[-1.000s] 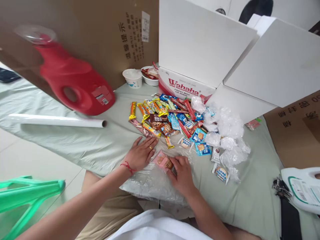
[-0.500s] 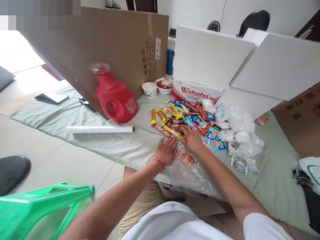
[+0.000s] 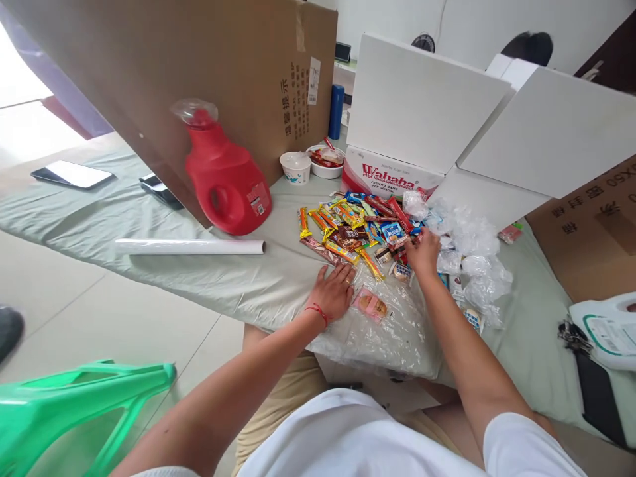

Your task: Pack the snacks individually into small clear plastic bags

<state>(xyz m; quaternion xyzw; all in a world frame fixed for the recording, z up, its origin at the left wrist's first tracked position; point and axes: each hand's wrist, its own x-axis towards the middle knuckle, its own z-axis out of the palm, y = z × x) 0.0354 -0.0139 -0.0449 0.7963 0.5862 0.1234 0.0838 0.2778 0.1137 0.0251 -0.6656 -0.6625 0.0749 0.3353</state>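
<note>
My left hand [image 3: 332,291] lies flat with fingers stretched out, at the left edge of a clear plastic bag [image 3: 397,341] and touching the near side of the snack pile. Just right of it, a pink biscuit packet [image 3: 371,304] rests on the bag. My right hand [image 3: 423,253] reaches into the right side of the pile with its fingers bent together; what they grip, if anything, is hidden among the wrappers. The pile holds several yellow snack bars [image 3: 340,250], a brown packet [image 3: 349,236], a blue packet [image 3: 393,232] and red bars [image 3: 399,214].
Crumpled clear bags [image 3: 474,235] lie right of the pile. Behind stands a white Wahaba carton [image 3: 392,175] with raised flaps. To the left are a red jug [image 3: 226,175], a white roll [image 3: 191,247], and a large brown carton [image 3: 238,73]. A green plastic stool [image 3: 64,411] stands lower left.
My right hand has moved right across the pile, uncovering a yellow bar and small packets near the front. My left hand stays in place. The camera view has shifted slightly.
</note>
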